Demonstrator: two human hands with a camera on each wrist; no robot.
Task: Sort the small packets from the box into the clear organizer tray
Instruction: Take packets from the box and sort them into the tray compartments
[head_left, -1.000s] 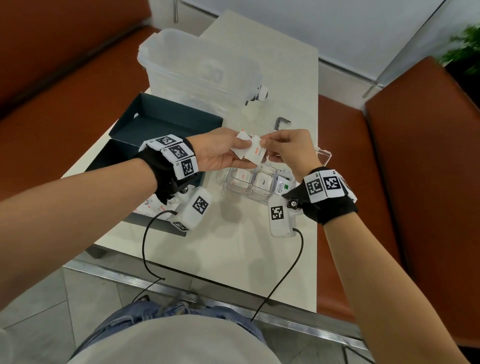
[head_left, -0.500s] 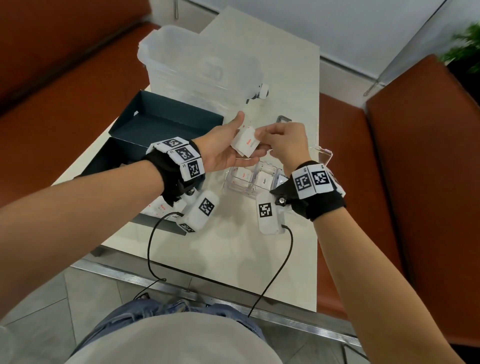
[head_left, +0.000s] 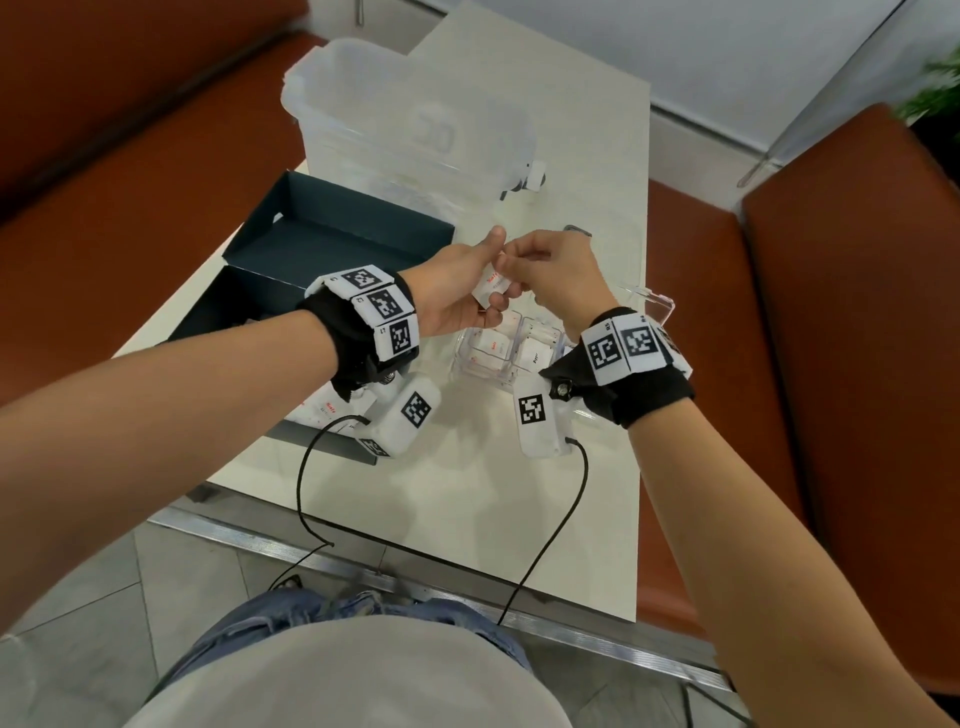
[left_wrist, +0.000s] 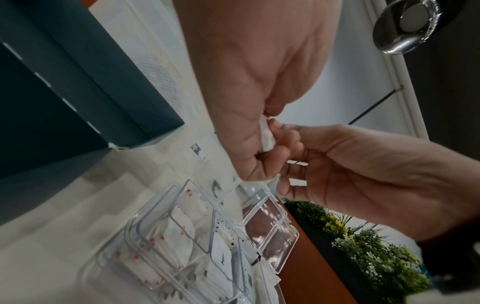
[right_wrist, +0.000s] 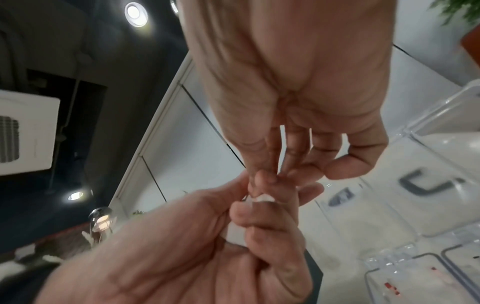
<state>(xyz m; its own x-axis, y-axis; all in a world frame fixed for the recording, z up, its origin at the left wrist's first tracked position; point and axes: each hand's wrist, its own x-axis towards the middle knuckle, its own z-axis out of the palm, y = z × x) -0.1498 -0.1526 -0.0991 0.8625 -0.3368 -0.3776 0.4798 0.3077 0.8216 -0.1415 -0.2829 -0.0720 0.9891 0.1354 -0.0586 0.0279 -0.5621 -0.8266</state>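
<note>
Above clear plastic tray (head_left: 511, 358), both grips, left hand (head_left: 457, 291) & right hand (head_left: 558, 275), pinching flat white packet (head_left: 491, 292) (red print)

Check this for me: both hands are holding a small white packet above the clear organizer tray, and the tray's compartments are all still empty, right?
Not quite. Both hands, left hand and right hand, do hold the packet above the tray, but several compartments already hold packets, as the head view shows.

Head cam looks fwd and down from above; table (head_left: 467, 467) fills frame centre. Both wrist cams sit v. close, aimed along palms. All three share the clear organizer tray (head_left: 511, 358).
</note>
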